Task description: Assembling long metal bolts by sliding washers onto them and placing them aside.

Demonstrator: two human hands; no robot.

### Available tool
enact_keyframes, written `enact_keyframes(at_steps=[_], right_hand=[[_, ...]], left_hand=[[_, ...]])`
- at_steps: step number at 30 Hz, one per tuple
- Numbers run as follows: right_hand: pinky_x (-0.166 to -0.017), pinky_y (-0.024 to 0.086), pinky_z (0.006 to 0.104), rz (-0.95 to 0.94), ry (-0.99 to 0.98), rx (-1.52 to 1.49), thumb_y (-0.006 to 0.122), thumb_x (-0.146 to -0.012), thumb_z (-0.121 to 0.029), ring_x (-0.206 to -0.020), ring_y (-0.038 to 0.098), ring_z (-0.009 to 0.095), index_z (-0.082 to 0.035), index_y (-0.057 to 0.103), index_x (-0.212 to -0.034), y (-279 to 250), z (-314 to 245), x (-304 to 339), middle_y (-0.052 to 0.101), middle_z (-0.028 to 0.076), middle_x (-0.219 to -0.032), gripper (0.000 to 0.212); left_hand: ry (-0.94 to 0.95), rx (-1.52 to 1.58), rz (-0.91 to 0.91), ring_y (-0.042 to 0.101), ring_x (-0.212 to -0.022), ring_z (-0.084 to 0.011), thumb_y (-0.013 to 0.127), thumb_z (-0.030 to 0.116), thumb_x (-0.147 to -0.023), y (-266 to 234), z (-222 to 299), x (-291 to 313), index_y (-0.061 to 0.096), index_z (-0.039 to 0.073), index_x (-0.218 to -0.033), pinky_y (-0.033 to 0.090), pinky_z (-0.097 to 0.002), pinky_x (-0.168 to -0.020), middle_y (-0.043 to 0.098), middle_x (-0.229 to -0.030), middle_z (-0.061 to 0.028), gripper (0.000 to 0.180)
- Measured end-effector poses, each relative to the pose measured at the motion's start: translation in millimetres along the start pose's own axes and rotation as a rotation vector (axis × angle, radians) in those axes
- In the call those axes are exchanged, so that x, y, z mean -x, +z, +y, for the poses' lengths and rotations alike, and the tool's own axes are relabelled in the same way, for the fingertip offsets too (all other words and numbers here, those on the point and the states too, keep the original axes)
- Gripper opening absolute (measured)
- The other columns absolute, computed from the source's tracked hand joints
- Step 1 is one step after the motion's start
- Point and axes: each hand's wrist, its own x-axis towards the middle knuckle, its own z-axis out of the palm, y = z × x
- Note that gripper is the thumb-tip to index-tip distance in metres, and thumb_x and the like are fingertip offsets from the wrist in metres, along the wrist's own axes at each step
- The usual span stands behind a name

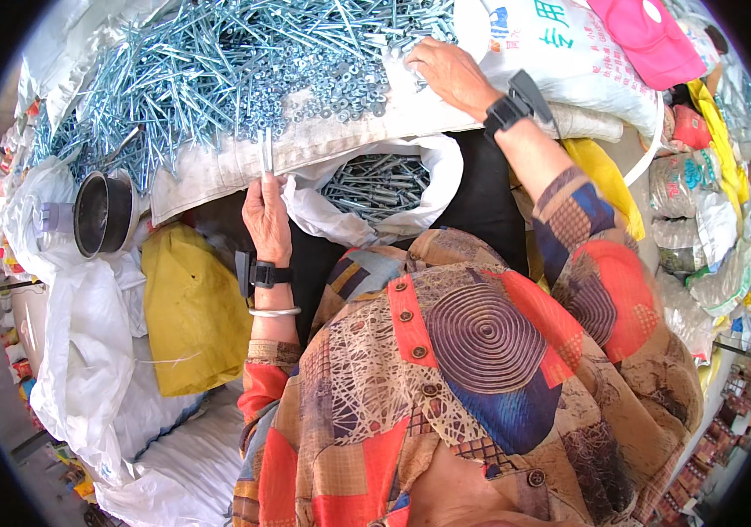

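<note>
The left grip (267, 218) is closed, pinching what looks like a slim silver bolt (268, 151), which juts ahead of its fingertips. Beyond and to the left of that grip spreads a heap of long bolts (156, 83); ahead and to its right lie loose nuts and washers (331, 92) on a pale cloth (217, 176). The right grip (453, 77) reaches to the heap's right edge, fingers bent, with short bolts (428, 25) just beyond them. Between the grips, nearer the left one, a white bag (442, 167) gapes open, partly filled with dark bolts (380, 186).

The step in hand seems to be picking hardware from the heap, with the left grip keeping its piece while the right one gathers. The next move probably calls for a light fingertip pinch by the right grip, clear of the tangled shanks.

The right fingertips are partly turned away, so I cannot tell whether they hold anything. The left grip's fingers cover the bolt's near end, and the heap is cut off at the top.
</note>
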Motion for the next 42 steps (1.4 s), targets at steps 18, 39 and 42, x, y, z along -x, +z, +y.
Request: enact_keyframes(at_steps=[18,39,42], right_hand=[[-0.077,0.055,0.032,0.029,0.581,-1.259,0.058,-0.098,-0.011,-0.092,0.07,0.023,0.0,0.058,-0.122,11.2,-35.2,6.7,0.068,0.013,-0.105,0.026],[-0.074,0.056,0.0275,0.121,0.565,-1.199,0.064,-0.094,-0.003,-0.082,0.066,0.016,0.004,0.051,-0.125,40.8,-144.4,48.7,0.065,0.009,-0.092,0.035],[-0.073,0.053,0.0244,0.06,0.538,-1.14,0.064,-0.093,-0.003,-0.08,0.065,0.012,0.003,0.048,-0.131,51.7,-149.0,53.1,0.064,0.007,-0.09,0.042]], left_hand=[[-0.163,0.167,-0.166,0.033,-0.049,-0.0004,0.065,0.018,-0.097,25.9,7.9,38.6,0.052,0.01,-0.083,0.024,-0.0195,-0.042,0.049,-0.067,0.0052,0.021],[0.007,-0.182,-0.143,0.038,-0.061,-0.0042,0.072,0.024,-0.092,44.9,29.2,59.4,0.051,0.005,-0.077,0.036,-0.0244,-0.052,0.047,-0.064,0.0034,0.032],[-0.05,-0.05,-0.097,0.039,-0.061,-0.003,0.063,0.028,-0.099,48.4,22.7,58.9,0.052,0.006,-0.081,0.034,-0.0213,-0.052,0.048,-0.066,0.0059,0.03]])
